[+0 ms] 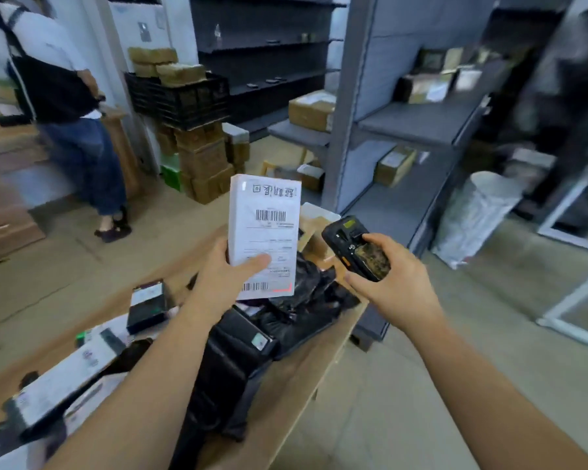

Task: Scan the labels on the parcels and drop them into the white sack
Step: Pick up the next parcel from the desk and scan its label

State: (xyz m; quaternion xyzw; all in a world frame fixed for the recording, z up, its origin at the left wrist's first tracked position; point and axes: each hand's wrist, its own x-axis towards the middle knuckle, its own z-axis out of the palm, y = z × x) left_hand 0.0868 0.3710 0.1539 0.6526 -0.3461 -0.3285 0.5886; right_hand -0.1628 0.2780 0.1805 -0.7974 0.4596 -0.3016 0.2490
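- We hold the white parcel (264, 232) upright above the bench (296, 378), its label facing us, with our left hand (226, 271); that grip has the thumb pressed across the lower label and the fingers curled behind the left edge.
- The parcel is a flat, pale, rectangular pack; a large shipping label covers its face, with one barcode in the upper half, a second along the bottom edge, and a red mark at the bottom right corner.
- Just right of the parcel, our right hand (392, 279) wraps the black handheld scanner (355, 247), thumb on its face; this grip is closed round the body.
- We judge the scan may miss: the scanner's head sits beside the parcel and does not clearly face the upper barcode, and our left thumb lies close to the lower one.
- The wrong code might be read, since two barcodes sit on one label.
- The grip is at the parcel's lower edge only, so the tall pack could tip or slip if we swing it.
- The white sack (476, 215) stands on the floor well to the right of the parcel, past the grey shelving (347, 106); a careless toss could fall short or hit the shelf.
- Under the parcel, black bagged parcels (302, 300) crowd the bench, and a dropped pack could get mixed among them.
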